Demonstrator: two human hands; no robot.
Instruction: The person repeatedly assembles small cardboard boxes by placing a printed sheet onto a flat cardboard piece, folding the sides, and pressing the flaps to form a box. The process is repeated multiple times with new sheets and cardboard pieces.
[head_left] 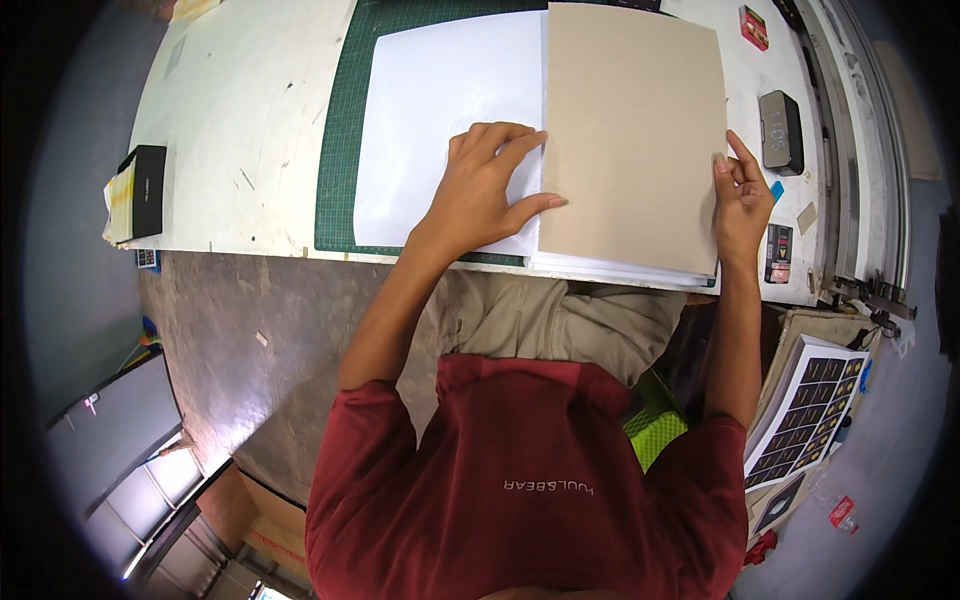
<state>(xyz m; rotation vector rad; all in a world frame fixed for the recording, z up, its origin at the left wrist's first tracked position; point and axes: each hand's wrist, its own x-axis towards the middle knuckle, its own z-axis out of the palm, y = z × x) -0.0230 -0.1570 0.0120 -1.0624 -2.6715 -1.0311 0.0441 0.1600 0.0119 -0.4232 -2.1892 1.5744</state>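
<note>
On the desk (245,120) we spread our left hand (482,188), its grip empty, at the left edge of the tan board (635,135), our right hand (744,208) half-curled at its right edge, hold unclear.

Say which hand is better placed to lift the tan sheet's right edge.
Probably the right hand: it's at that edge, the left hand across the tan sheet, at its left edge.

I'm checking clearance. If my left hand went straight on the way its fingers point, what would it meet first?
The brown board: the left hand points at its left edge, and the thumb tip overlaps it. Actual contact is unclear.
</note>
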